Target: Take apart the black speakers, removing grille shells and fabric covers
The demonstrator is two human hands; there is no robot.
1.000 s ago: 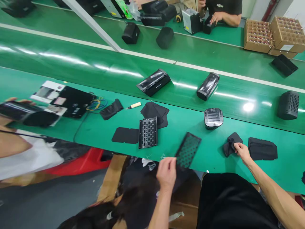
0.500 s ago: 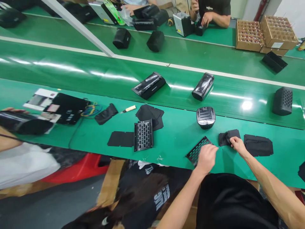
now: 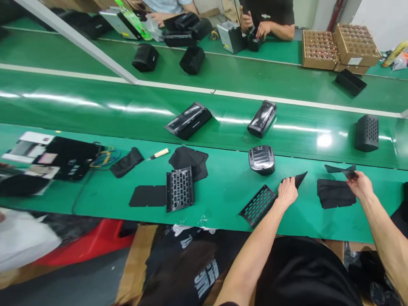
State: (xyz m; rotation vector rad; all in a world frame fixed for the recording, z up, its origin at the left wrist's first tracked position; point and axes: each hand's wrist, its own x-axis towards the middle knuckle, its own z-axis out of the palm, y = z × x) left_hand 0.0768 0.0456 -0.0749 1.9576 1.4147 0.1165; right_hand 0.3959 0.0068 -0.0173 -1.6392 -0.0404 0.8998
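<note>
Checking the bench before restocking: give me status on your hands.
Left hand pinching black sheet; right hand holding another sheet; stack beside right hand; grille beside left hand.

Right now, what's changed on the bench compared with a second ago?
The left hand has let go of the perforated black grille, which lies on the bench, and pinches a black sheet. The right hand moved rightward, lifting another sheet above the stack. The other grille stayed put.

The near belt point(image 3: 216, 221) holds two black perforated grilles point(image 3: 180, 189) and one speaker point(image 3: 261, 160), while the belt beyond point(image 3: 127, 102) holds three speakers point(image 3: 188, 120).
</note>
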